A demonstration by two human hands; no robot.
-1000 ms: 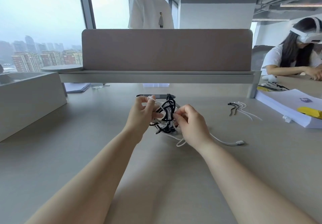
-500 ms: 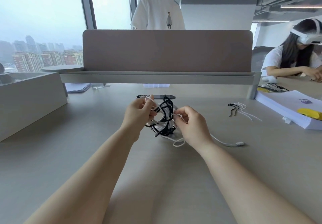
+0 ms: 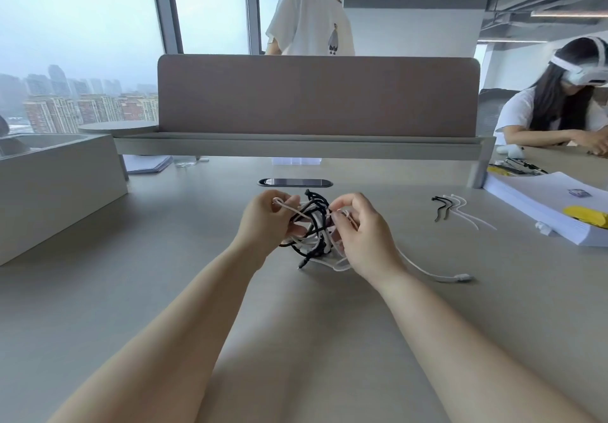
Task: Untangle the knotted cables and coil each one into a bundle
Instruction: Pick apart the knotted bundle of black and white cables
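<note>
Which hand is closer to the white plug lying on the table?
Right. The right hand pinches the cable tangle, and the white plug lies just off to its right. The left hand holds the tangle's other side, farther from the plug.

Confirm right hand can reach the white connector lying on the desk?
Probably yes: the white connector lies bare on the desk beside the right hand, nothing between. Its fingers pinch the cable tangle, so it must release first.
</note>
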